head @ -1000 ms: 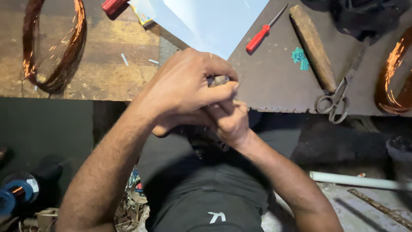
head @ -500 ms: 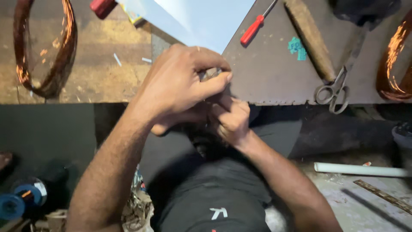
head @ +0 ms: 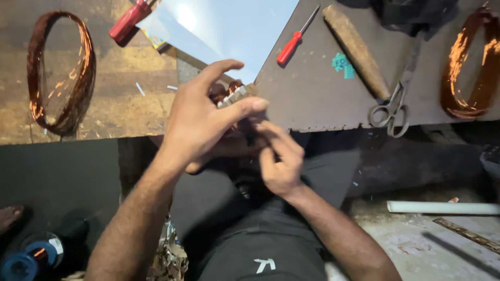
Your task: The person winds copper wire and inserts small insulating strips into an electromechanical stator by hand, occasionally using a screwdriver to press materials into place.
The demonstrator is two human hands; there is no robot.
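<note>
A dark grey board is laid across the upper right, its ragged lower edge running above the person's lap, and a worn wooden bench top is seen at the upper left. A pale blue sheet is spread between the two at the top edge. One large coil of copper wire is laid on the wooden top near its left edge, and a second copper coil is rested at the right end of the dark board. A wooden handle is laid slantwise on the board, with steel scissors just beside its lower end, near the board's lower edge. A red-handled screwdriver is placed near the board's upper left edge, and a red-handled tool is seen at the top of the wooden top. A small teal label, irregular in shape, is stuck to the board just left of the handle. A white tube is laid on the floor at the right, and blue spools are seen at the lower left corner. The small wound part, with copper windings and a pale metal rim, is held over the gap between the two tops, largely hidden by the hands. It is grasped by the left hand, thumb and forefinger spread around it. The right hand is curled beneath, its fingertips pressed against the part's underside; what it pinches cannot be told.
</note>
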